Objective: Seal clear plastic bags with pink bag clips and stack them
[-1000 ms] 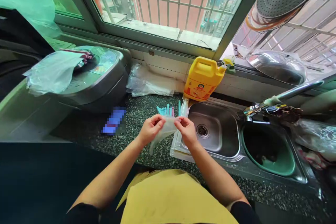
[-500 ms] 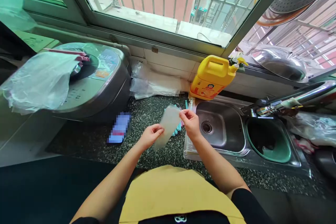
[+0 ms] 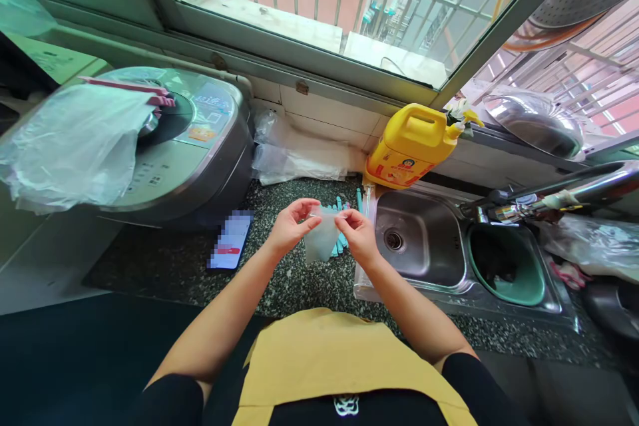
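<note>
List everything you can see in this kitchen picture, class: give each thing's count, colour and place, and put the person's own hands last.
small plastic bag: 1, clear, held up over the counter by both hands
clips or sticks: several, teal and pink, on the counter behind the bag
detergent jug: 1, yellow, by the wall behind the sink
sink: 1, steel, right of the hands
green basin: 1, in the sink's right bowl
tap: 1, steel, above the basin
cooker: 1, silver, on the left
large plastic bag: 1, clear, on the cooker
counter: 1, dark speckled
left hand: pinching the bag's top edge
right hand: pinching the bag's top edge
</note>
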Demonstrator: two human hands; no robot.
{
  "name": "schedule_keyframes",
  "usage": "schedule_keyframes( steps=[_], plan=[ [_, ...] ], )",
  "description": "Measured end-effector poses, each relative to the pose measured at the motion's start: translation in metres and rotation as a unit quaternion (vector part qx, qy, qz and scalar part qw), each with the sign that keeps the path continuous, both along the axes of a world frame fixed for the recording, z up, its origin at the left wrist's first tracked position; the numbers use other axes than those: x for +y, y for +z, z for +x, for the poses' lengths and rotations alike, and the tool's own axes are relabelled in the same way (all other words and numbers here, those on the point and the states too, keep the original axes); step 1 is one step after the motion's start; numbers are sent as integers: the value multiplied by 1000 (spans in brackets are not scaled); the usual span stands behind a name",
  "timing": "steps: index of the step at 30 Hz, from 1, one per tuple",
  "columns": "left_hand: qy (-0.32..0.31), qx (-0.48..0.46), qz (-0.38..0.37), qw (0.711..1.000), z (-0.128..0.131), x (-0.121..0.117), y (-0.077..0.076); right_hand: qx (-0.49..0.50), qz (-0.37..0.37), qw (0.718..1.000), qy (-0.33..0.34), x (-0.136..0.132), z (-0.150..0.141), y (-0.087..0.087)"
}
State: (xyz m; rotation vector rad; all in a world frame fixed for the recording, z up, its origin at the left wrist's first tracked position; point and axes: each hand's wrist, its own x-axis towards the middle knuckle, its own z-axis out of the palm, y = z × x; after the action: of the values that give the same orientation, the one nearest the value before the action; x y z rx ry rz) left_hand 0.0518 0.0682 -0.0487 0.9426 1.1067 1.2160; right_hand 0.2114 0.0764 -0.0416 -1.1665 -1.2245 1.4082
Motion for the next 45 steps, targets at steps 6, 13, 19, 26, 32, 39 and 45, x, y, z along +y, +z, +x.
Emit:
schedule_keyframes(
  steps=[6, 13, 19, 26, 32, 39, 45],
  plan=[
    [35, 84, 27, 996, 21, -14, 10, -93, 94, 991, -5, -6, 24, 7],
    [114, 319, 185, 923, 46, -45, 38, -251, 385, 888, -19, -27, 34, 44],
    [107, 444, 255, 852, 44, -56, 36, -301, 365, 881, 2, -34, 25, 47],
    [67, 493, 313, 809, 30, -53, 36, -244, 304, 921, -18, -42, 9, 50],
    [15, 393, 277, 877, 18, -51, 38, -209, 308, 927, -55, -47, 17, 52],
    [-47, 270, 213, 938, 7, -58, 43, -241, 295, 922, 70, -38, 10, 52],
    [-16, 134, 122, 983, -7, -64, 47, -184, 236, 951, 82, -40, 0, 55]
  ],
)
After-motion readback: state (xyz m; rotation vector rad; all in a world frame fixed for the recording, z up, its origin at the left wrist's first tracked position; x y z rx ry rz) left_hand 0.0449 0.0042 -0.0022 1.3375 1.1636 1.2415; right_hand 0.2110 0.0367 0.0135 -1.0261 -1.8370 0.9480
